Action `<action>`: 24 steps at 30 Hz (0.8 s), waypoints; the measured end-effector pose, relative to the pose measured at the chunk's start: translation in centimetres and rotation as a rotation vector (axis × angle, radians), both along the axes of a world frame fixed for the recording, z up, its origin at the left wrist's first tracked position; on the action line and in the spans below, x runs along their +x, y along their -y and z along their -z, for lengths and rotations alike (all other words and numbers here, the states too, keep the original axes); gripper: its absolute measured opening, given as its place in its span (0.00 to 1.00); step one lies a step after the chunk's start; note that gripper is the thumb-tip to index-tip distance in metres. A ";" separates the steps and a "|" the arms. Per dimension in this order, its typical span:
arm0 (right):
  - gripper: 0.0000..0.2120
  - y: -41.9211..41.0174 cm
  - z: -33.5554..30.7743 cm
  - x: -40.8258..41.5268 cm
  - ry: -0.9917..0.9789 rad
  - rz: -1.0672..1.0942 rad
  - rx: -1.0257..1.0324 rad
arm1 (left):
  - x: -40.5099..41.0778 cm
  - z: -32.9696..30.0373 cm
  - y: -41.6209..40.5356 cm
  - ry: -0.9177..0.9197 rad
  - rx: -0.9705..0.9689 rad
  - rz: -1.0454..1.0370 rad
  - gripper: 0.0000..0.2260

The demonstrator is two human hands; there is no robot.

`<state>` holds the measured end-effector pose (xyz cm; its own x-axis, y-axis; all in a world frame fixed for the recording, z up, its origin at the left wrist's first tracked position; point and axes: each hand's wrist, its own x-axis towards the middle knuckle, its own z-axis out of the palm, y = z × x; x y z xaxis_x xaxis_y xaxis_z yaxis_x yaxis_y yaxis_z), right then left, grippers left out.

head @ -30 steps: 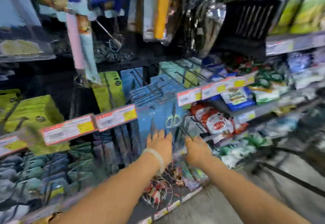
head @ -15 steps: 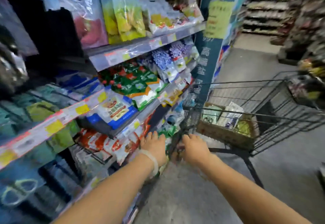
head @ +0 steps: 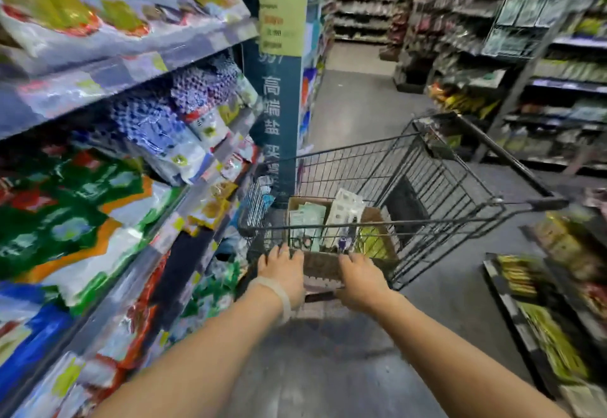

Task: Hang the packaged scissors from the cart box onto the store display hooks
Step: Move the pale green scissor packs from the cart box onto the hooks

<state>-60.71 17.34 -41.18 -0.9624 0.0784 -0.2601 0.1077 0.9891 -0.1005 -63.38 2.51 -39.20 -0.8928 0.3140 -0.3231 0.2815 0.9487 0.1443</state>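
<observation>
- Scissors packs stand upright in a cardboard box, at its left end; one pale green card shows dark finger loops through the wire near its bottom.
- Beside them in the same box stand a white packet and a yellow-green packet, both leaning a little.
- Cardboard box sits on the floor of a dark wire shopping cart, against the near wall of the basket.
- Left hand is stretched out toward the near wall of the cart, back up, fingers slightly spread and lightly bent; whether the fingertips touch the wire I cannot tell, as the frame is blurred. A pale band circles its wrist.
- Right hand reaches out beside it, well apart from the left, fingers bent downward at the box's near edge; it seems to hold nothing, though the blur hides any contact.
- Cart handle points away to the right, so the hands are at the basket's other end.
- Store shelves on the left carry bagged goods in blue, green, orange and red, all smeared by motion.
- A teal end panel with white characters and a yellow notice stands just behind the cart.
- More shelving lines the right side of a grey aisle floor.
</observation>
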 end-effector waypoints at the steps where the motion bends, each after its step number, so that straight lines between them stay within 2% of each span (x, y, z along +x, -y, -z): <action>1: 0.26 -0.5 -0.2 -2.0 0.010 0.011 0.003 | -2.3 -0.1 -0.5 0.007 0.000 0.005 0.30; 5: 0.24 -2.3 -1.9 -10.9 -0.041 0.049 -0.042 | -11.3 -1.2 -1.8 -0.033 -0.006 0.024 0.30; 9: 0.28 -3.6 -1.9 -16.8 -0.018 0.104 -0.106 | -17.5 -1.1 -2.6 -0.031 0.002 0.007 0.26; 16: 0.28 -6.9 1.8 -25.4 0.102 0.166 -0.171 | -25.3 2.3 -3.9 0.121 0.010 -0.022 0.32; 24: 0.28 -8.7 9.8 -36.2 0.359 0.110 -0.250 | -34.5 8.9 -4.2 0.370 -0.041 -0.157 0.30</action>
